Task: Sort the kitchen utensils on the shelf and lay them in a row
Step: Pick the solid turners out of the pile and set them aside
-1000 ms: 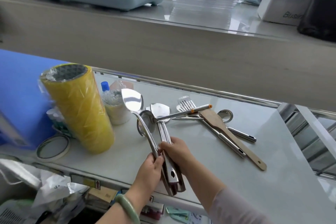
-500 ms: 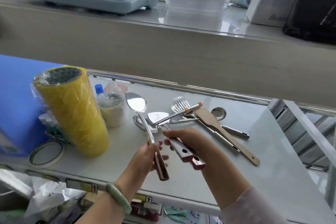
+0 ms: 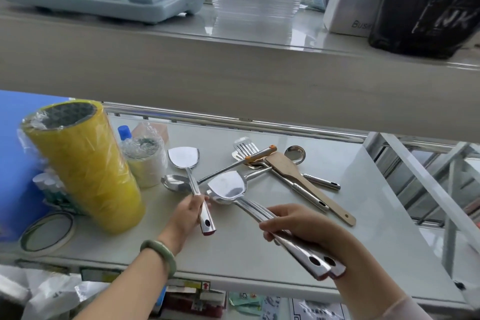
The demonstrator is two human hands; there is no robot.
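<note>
1. Left hand is closed round the handle of one steel spatula; blade points far, handle end with the hole points near, long axis runs near-far and tips a little right at the near end.
2. Right hand is closed round two steel handles held together, both with holes at the near-right ends. One carries the wide blade; a second head shows just under it, type hard to tell. Their axis runs diagonal, far-left to near-right.
3. The two held axes splay apart at the near ends, blades close together at the far ends, so neither is yet parallel for a row.
4. Remaining pile lies on the shelf far-right of both hands: slotted turner, orange-tipped rod, wooden spatula, ladle bowl, crossed over each other. Right hand is nearer to it.
5. A spoon bowl lies just far of the left hand, under the held spatula's shaft.
6. Yellow roll stands left of the left hand, limiting room on that side; bare shelf near and right looks the likelier place for the row.
</note>
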